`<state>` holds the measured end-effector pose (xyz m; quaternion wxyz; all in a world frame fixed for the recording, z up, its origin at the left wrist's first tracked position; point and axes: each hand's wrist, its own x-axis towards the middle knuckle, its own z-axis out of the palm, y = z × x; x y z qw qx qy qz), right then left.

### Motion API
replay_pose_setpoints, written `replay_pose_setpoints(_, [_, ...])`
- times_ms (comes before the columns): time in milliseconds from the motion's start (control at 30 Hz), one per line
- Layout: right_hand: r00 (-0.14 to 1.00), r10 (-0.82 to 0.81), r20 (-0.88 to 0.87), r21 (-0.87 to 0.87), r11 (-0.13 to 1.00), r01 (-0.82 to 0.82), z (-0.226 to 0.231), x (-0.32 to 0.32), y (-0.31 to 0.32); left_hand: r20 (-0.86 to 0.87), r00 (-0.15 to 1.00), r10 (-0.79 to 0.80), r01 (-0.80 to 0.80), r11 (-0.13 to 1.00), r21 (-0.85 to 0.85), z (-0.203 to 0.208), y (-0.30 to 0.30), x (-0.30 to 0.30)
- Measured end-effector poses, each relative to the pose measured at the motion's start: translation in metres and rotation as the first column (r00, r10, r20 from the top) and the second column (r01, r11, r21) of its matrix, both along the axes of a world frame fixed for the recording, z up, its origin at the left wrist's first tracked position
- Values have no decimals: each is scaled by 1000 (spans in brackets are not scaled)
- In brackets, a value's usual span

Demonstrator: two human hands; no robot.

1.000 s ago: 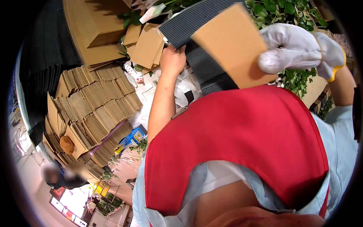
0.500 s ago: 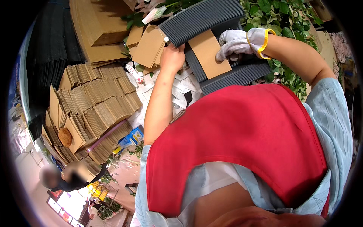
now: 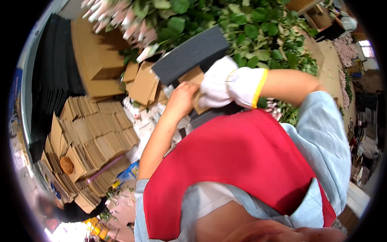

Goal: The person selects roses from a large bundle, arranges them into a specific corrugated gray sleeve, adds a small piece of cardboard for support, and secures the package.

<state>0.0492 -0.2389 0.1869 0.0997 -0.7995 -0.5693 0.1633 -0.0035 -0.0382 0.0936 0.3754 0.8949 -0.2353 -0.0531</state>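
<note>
My bare left hand (image 3: 182, 99) grips the edge of a small brown cardboard piece (image 3: 192, 77). My right hand (image 3: 219, 84), in a white glove with a yellow cuff, presses on the same piece from the right. The piece lies against a dark grey corrugated sheet (image 3: 189, 54) that slants up to the right, and another grey sheet shows just below the hands. My red apron fills the lower middle of the view.
Green leafy stems with pale pink flowers (image 3: 258, 36) lie behind the hands. Flat brown cardboard pieces (image 3: 143, 82) sit to the left. Bundled cardboard stacks (image 3: 86, 141) and black sheets (image 3: 50, 80) fill the left side. A person (image 3: 60, 207) stands at lower left.
The cardboard piece came down from near the camera to the grey sheet. My right hand moved left with it and now meets my left hand.
</note>
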Motion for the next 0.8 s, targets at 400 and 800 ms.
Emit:
replay_pose_setpoints(400, [570,-724,388,-172,551,817,21,77,-88,-378,906,-190,262,954,147,36,-25,-28])
replay_pose_setpoints(800, [498,-799,338,83,552,829,-59,29,-102,-37,987,-158,163,965,204,13,-27,-52])
